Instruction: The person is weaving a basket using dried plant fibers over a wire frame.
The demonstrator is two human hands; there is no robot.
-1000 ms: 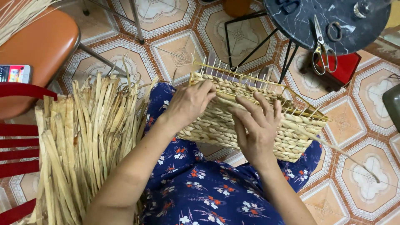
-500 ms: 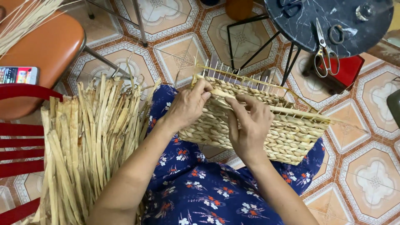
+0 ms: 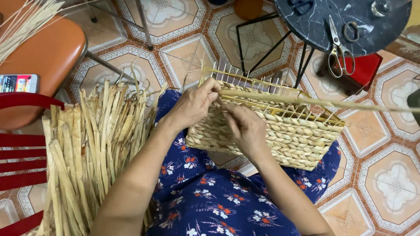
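While the half-woven basket point(image 3: 280, 131) rests on the lap, over a blue flowered dress point(image 3: 210, 201), both hands work at its upper left rim. The left hand point(image 3: 192, 105) has its fingers closed on the rim's corner, and the right hand point(image 3: 245, 126) pinches a long pale straw strand point(image 3: 332, 102) that runs off to the right (just above the wire frame). A bundle of dried straw point(image 3: 92, 148) stands to the left. Scissors point(image 3: 339, 48) lie on the dark round bench point(image 3: 315, 22).

A small rectangular phone with a lit, multicoloured screen point(image 3: 18, 83) lies flat. It rests on the orange rounded stool seat point(image 3: 48, 52), near that seat's left edge.
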